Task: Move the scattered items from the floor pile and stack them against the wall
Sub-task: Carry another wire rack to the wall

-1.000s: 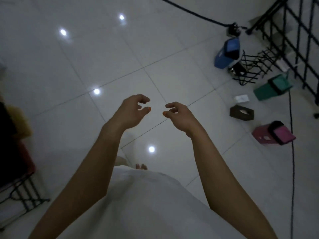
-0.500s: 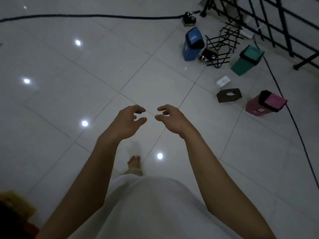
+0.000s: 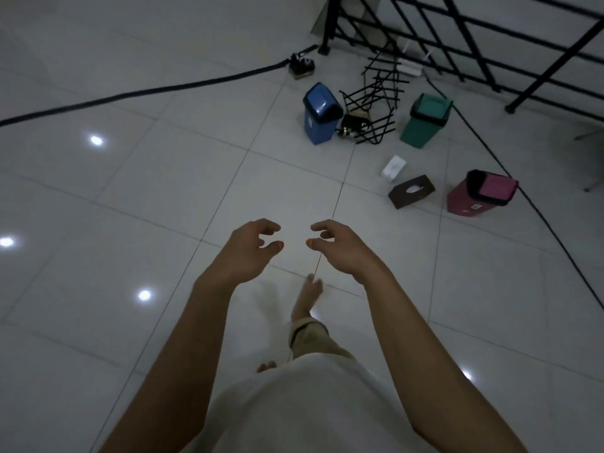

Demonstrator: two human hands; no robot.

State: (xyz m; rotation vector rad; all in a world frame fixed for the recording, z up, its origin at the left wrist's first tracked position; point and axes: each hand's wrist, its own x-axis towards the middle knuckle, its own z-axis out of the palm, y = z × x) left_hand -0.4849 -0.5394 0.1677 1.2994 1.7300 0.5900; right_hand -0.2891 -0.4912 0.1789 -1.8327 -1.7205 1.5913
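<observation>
Here, left hand (image 3: 248, 253) and right hand (image 3: 340, 250) hang empty, grip loosely curled. Risk: the cable (image 3: 536, 207) beside the pink bin (image 3: 480, 194) could trip bare feet.

Dim, bluish, low-contrast frame. Ceiling lamps show as small white glare spots on the glossy floor (image 3: 137, 178), at left and lower right. Wide-angle bend curves the railing (image 3: 474, 44) and cable (image 3: 140, 93) near the edges; stepping foot (image 3: 309, 294) is motion-blurred; soft, noisy detail throughout.
</observation>
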